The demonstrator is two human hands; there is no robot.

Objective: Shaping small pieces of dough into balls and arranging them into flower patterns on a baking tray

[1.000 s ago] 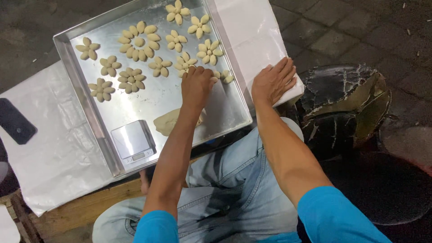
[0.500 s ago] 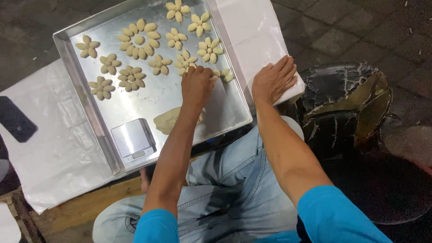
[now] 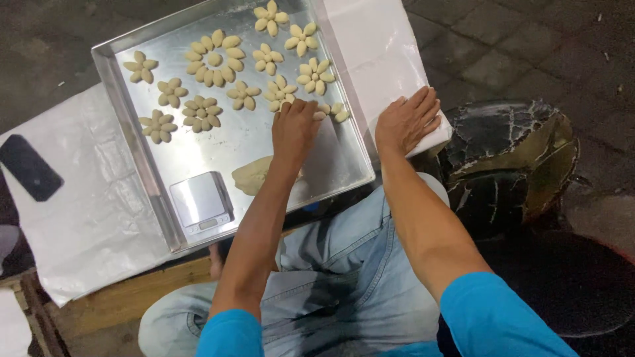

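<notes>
A half-made dough flower (image 3: 334, 111) lies near the right edge of the metal tray (image 3: 132, 142), the left hand (image 3: 296, 129) curled over it, pressing petals. The right hand (image 3: 405, 121) rests flat and empty on the white sheet (image 3: 370, 53) beside. More petals, I'd say, must come from the dough lump (image 3: 250, 177).

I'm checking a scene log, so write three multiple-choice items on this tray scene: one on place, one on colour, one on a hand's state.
1. Where does the small scale sit?
A. in the metal tray's near corner
B. on the white sheet
C. on the lap

2. What colour are the sleeves?
A. red
B. blue
C. white

3. How is the right hand?
A. gripping dough
B. flat on the white sheet
C. raised

Answers: 1 A, it lies inside the rim; 2 B, both sleeves are bright blue; 3 B, palm down, fingers spread.
</notes>
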